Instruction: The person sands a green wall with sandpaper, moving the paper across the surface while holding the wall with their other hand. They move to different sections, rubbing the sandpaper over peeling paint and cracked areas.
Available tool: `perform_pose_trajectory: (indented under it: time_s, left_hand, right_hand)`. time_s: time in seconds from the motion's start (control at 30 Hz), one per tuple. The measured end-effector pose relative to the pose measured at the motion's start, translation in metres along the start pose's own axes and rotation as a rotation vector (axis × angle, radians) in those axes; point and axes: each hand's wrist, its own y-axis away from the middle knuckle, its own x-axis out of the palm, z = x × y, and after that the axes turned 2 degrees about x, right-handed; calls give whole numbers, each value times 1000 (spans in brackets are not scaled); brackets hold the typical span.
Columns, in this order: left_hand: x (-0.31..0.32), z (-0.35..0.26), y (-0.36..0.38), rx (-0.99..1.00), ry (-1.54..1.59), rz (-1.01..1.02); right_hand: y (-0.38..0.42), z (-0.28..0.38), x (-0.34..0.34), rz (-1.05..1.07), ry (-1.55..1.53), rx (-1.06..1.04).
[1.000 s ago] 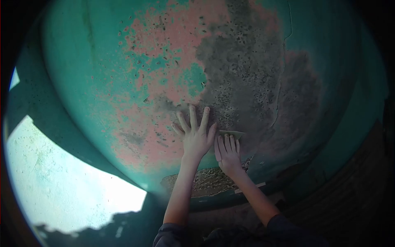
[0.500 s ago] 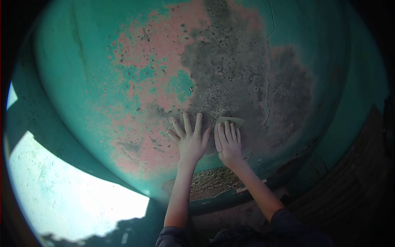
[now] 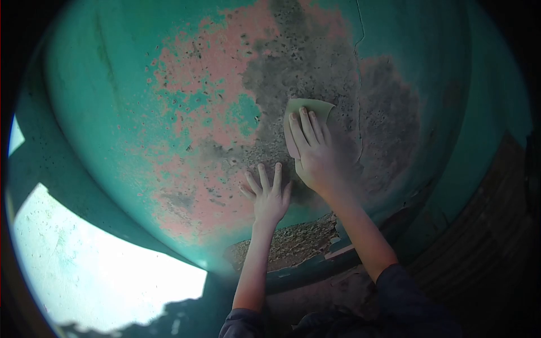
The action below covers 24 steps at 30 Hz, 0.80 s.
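A large curved green surface fills the view, with worn pink patches and a rough grey area. My right hand presses a greenish sheet flat against the grey area, its fingers lying over the sheet. The sheet's upper edge and left side show beyond the fingertips. Lower and to the left, my left hand rests on the surface with its fingers spread and nothing in it.
Below the hands runs a strip of chipped, rough brown material. A thin crack runs down the right of the grey area. Bright light falls on a pale area at lower left. Dark ribbed material lies at lower right.
My right hand has moved up the surface with the sheet, and more of the sheet shows. My left hand has shifted slightly down and to the right. The view has shifted a little.
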Motion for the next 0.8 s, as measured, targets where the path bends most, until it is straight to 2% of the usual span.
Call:
perform_pose_trajectory:
  time_s: [0.13,0.23,0.33,0.43,0.53,0.63,0.73,0.8]
  left_hand:
    - [-1,-12,2,-46,69,-17]
    - [-6,-12,8,-24,76,25]
    - [-18,-11,13,-2,94,73]
    - [-20,-15,16,-7,104,113]
    - [-21,-23,17,-27,129,103]
    - [-25,-27,21,-26,156,79]
    - [-24,-25,30,-16,195,99]
    - [-22,-24,41,-3,198,125]
  right_hand:
    - [-34,9,-17,-36,76,1]
    - [25,7,19,-4,59,7]
    - [27,4,18,13,56,6]
    - [-40,3,-17,-48,111,-14]
    - [-59,4,-22,-94,93,8]
    - [2,3,5,-27,85,23]
    - [104,-9,45,63,44,77]
    - [124,-18,39,92,32,115]
